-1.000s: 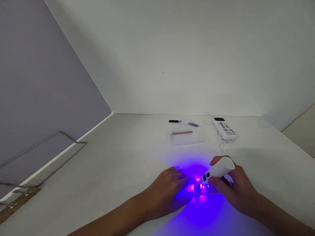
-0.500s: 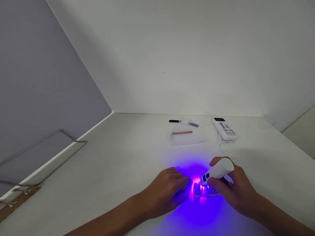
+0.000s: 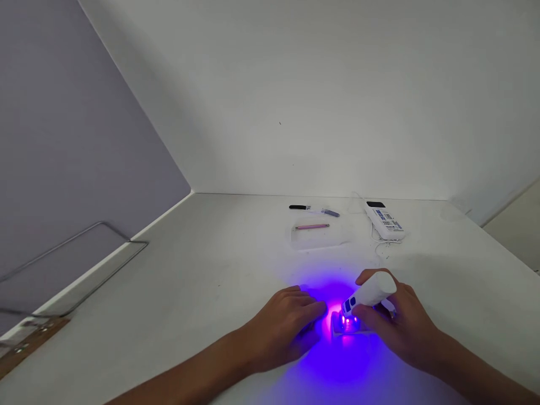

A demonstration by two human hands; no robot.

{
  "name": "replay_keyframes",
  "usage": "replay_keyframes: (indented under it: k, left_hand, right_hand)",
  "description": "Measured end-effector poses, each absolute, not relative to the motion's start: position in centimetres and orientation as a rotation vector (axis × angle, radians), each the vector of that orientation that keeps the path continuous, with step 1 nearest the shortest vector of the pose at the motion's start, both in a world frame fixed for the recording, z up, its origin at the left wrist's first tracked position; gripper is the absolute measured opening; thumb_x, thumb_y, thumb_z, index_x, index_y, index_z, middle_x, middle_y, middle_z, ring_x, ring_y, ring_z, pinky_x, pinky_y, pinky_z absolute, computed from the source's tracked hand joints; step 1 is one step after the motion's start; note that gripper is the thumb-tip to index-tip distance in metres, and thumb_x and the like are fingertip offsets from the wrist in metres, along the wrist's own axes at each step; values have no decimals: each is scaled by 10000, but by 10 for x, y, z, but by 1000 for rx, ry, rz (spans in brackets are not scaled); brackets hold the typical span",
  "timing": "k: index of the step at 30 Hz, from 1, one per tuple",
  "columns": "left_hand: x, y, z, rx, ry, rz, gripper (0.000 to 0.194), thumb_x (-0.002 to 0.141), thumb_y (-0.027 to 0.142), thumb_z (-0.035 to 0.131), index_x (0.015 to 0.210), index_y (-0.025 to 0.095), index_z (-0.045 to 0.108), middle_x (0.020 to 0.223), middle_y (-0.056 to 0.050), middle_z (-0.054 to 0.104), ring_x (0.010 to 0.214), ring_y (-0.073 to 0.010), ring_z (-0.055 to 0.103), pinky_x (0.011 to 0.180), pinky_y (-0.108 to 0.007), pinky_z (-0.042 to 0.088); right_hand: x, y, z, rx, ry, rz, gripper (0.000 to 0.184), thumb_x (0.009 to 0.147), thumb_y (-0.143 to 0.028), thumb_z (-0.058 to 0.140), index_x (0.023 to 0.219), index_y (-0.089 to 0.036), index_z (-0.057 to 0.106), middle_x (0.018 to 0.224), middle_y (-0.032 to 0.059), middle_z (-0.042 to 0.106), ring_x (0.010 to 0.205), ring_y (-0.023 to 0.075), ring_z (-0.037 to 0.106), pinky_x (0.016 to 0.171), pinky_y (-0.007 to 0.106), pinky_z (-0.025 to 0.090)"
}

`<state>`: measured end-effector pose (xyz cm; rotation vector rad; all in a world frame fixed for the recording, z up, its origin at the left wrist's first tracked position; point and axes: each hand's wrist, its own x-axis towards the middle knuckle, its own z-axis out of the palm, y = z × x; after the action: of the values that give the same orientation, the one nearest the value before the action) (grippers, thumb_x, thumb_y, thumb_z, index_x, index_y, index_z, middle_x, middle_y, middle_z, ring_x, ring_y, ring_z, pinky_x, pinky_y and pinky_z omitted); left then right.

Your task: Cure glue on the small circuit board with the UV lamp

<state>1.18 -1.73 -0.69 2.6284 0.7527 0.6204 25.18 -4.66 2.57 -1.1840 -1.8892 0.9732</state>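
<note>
My right hand (image 3: 403, 315) is wrapped round a white handheld UV lamp (image 3: 373, 291) with dark blue buttons, its head tilted down to the left. Violet light from it falls on a small, low object (image 3: 337, 325) on the white table, whose kind the glare hides. Just left of the glow, my left hand (image 3: 284, 323) rests on the table with fingers curled and thumb toward the light. What those fingers hold, if anything, is hidden.
Behind the hands, a pink pen-like stick (image 3: 312, 226) lies on a clear plastic piece (image 3: 316, 243). Beyond it are a black-handled tool (image 3: 298, 207) and a grey-ended one (image 3: 331, 213). A white power bank (image 3: 385, 221) with a cable lies right. Bent metal wire (image 3: 105, 278) and a brown board (image 3: 34, 346) are left.
The lamp and my right hand have shifted very slightly left. My left hand keeps its curled pose, and the violet light stays on.
</note>
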Motion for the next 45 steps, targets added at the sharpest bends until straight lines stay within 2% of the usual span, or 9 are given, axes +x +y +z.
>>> replay_keyframes:
  k: [9,17,30,34,40,45]
  left_hand:
    - [12,-17,-6,2633,752,632,200,863,111,427,695,199,365,588,38,484,510,-126,339,573,-283,313]
    - [11,-16,-8,2625,739,585,212,949,137,419,747,201,410,641,34,537,538,-130,402,620,-288,339]
    - [10,-17,-8,2642,753,621,186,947,100,434,796,201,469,672,31,562,558,-142,425,616,-287,358]
    - [10,-17,-9,2655,751,616,198,946,93,433,784,205,445,663,37,544,553,-145,400,609,-290,348]
    - [9,-17,-11,2656,765,603,204,968,113,434,790,211,422,668,38,541,567,-152,405,607,-287,342]
    - [8,-17,-12,2668,763,605,195,979,133,440,801,212,442,683,26,566,581,-156,440,613,-288,344]
  right_hand:
    - [248,-45,34,-1151,-1894,1036,154,965,-332,649,873,-223,590,682,-34,599,556,118,493,509,225,403]
    - [248,-45,32,-1150,-1894,1027,182,957,-339,660,846,-219,578,696,-27,617,566,120,512,517,223,419]
    - [246,-45,36,-1126,-1902,1045,114,960,-311,642,898,-220,613,705,-24,640,594,129,534,564,230,450]
    - [246,-46,38,-1125,-1912,1063,137,964,-321,636,877,-221,603,717,-19,643,602,130,548,580,233,462]
    - [246,-45,39,-1147,-1868,1088,182,954,-343,646,856,-228,545,691,-34,583,593,124,492,550,230,427]
    - [247,-44,35,-1146,-1826,1155,189,958,-362,650,885,-228,537,713,-32,594,613,128,528,574,237,446]
